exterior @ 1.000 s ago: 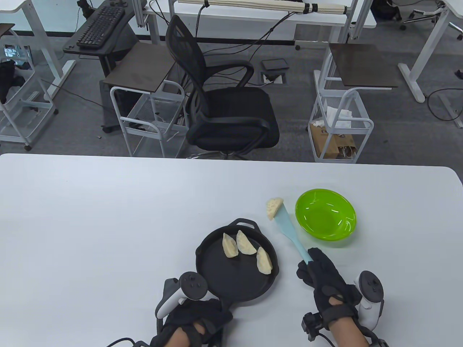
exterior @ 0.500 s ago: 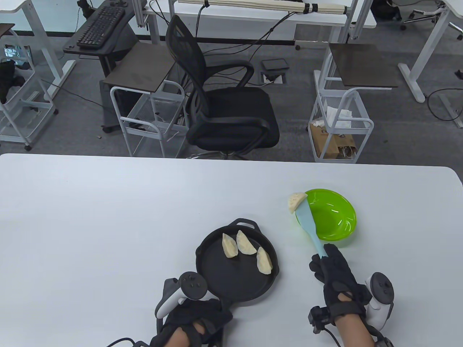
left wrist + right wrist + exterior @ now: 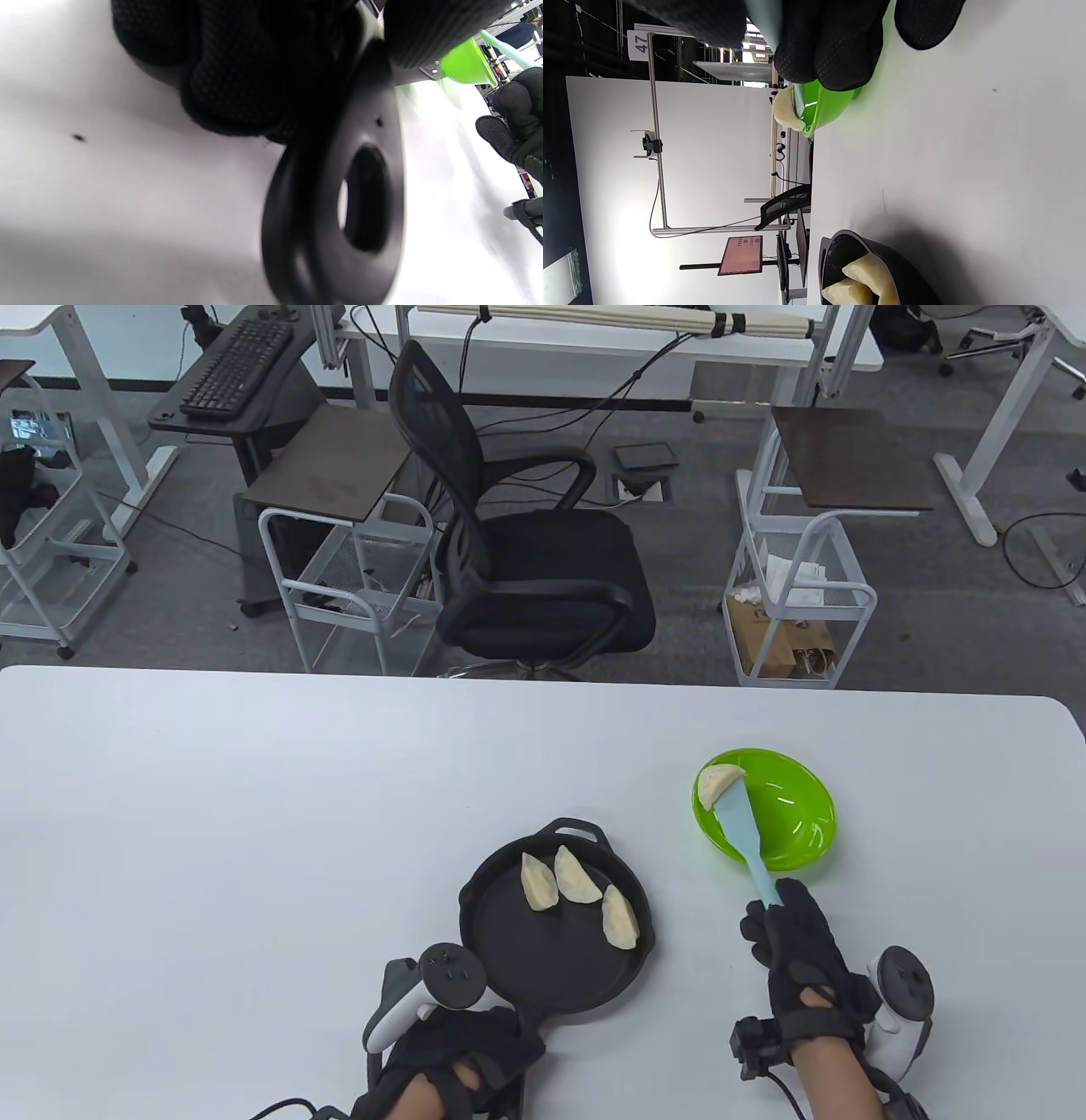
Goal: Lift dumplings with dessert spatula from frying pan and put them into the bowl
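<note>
- Fingers of the right hand (image 3: pixel 797 950) curl round the handle of the pale-blue dessert spatula (image 3: pixel 745 837), whose blade reaches over the left side of the green bowl (image 3: pixel 797 848).
- One dumpling (image 3: pixel 718 784) rides the blade tip, overhanging it on the left and sitting right at the bowl's left rim.
- The left hand (image 3: pixel 462 1056) grips the handle of the black frying pan (image 3: pixel 551 976), steadying it on the white table (image 3: pixel 254 814); three dumplings (image 3: pixel 577 891) remain inside the pan.
- Risk, as judged: the carried dumpling is off-centre on a narrow blade, so a tilt to the left, or a knock against the rim, could drop it onto the table outside the bowl.
- The light bowl could also skid if the spatula pushes on its wall, since neither hand holds it.
- Open tabletop lies between pan and bowl and beyond the bowl, so the spatula has free room to travel; the table's right edge stays well apart from the bowl.
</note>
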Available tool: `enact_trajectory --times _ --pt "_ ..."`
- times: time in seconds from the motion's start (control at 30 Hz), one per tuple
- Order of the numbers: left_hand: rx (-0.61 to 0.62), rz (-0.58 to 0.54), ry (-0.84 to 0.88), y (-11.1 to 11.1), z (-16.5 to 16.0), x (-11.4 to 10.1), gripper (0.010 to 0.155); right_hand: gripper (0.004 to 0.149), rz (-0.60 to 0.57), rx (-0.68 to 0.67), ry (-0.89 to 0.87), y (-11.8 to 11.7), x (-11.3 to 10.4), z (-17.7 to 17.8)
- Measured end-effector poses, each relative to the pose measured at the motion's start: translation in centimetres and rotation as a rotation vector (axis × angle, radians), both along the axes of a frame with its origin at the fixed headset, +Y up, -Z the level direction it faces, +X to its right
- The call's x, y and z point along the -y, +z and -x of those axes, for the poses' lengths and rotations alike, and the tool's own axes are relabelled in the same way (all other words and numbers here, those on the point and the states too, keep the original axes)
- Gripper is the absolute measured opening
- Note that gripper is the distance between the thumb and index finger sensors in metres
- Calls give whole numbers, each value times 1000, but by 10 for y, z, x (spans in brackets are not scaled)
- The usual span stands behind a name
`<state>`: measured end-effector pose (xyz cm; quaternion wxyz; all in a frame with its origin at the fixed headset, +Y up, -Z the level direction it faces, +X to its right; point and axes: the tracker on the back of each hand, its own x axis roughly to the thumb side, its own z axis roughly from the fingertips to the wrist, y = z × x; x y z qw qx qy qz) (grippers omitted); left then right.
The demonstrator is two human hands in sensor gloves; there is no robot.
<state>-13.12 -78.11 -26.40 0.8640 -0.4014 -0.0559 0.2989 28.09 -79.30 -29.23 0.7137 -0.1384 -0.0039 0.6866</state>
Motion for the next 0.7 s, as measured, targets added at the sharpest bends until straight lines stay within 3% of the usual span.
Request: enact_trajectory --times 0.7 --pt "2 1 0 0 0 0 66 64 13 -17 57 -2 -4 -3"
